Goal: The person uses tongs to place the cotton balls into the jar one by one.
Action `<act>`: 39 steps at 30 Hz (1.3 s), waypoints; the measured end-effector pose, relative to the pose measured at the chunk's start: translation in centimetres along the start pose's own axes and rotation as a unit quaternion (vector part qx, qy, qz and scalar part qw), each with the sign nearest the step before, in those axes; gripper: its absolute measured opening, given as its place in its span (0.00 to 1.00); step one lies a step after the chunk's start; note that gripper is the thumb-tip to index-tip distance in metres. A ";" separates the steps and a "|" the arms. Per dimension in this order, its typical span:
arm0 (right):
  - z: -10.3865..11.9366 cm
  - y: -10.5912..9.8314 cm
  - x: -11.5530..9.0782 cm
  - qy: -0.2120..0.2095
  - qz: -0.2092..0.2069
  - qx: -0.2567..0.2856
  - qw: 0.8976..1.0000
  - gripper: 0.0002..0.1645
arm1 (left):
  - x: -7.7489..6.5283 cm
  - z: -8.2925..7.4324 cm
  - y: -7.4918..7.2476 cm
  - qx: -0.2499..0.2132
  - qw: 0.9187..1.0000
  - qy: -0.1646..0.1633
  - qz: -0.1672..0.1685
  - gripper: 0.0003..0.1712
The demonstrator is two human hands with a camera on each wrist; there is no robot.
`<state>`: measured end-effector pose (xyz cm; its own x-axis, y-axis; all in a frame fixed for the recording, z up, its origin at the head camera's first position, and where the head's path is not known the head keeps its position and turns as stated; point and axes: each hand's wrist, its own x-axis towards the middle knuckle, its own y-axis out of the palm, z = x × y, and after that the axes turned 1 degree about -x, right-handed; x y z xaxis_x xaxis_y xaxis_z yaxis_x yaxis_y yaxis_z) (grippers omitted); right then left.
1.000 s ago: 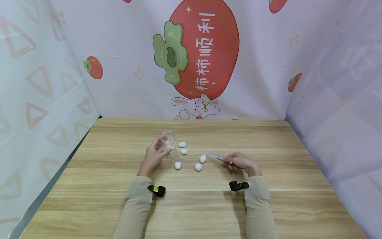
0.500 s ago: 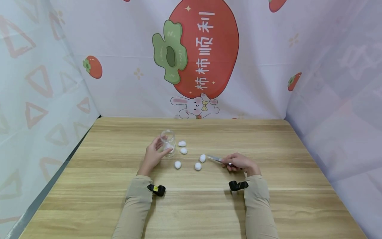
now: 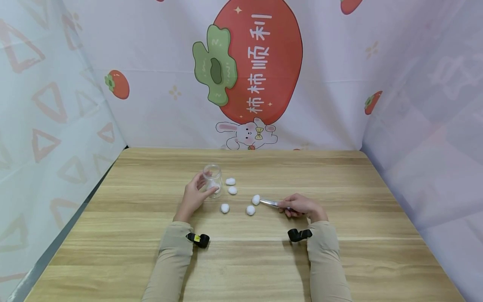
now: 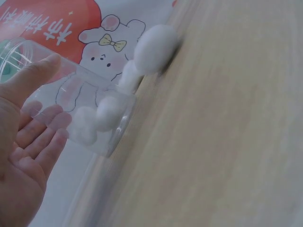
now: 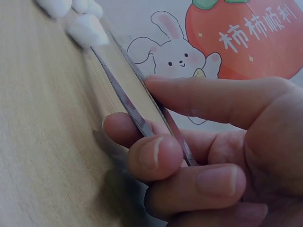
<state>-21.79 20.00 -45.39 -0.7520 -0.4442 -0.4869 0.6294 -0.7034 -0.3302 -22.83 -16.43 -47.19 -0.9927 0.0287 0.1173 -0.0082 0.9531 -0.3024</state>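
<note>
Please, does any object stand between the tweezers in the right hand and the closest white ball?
Nothing visible does. The right hand holds the tweezers with their tips apart, at the near edge of the closest white ball; whether they touch it is unclear.

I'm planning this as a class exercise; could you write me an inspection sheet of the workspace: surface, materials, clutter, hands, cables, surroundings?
Surface: wood-grain table, light-coloured.
Job's things: clear jar, upright and open at the top, with at least two cotton balls inside; five more on the table; metal tweezers, their tips at one ball, contact not certain.
Clutter: nothing seen.
Left hand: holds the jar between thumb and fingers.
Right hand: holds the tweezers, whose legs stand apart.
Wrists: black wrist cameras, one on each.
Cables: nothing seen.
Surroundings: persimmon-print backdrop behind the table, patterned cloth at both sides.
</note>
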 end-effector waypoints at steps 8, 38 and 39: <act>0.1 0.2 0.1 0.005 -0.003 0.003 1.000 0.18 | 0.1 0.2 -0.1 0.011 1.000 0.001 0.001 0.40; 1.0 1.7 1.2 -0.014 -0.040 -0.030 0.999 0.18 | 0.0 0.0 0.0 0.013 1.000 0.002 0.001 0.39; 1.0 1.7 1.2 -0.015 -0.042 -0.031 0.999 0.18 | 0.0 0.1 0.0 0.014 1.000 0.002 0.000 0.39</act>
<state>-21.83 17.72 -45.73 -0.8074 -0.4031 -0.4309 0.5745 -0.7036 -0.4182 -22.83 -16.46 -47.24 -0.9922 0.0292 0.1211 -0.0123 0.9446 -0.3281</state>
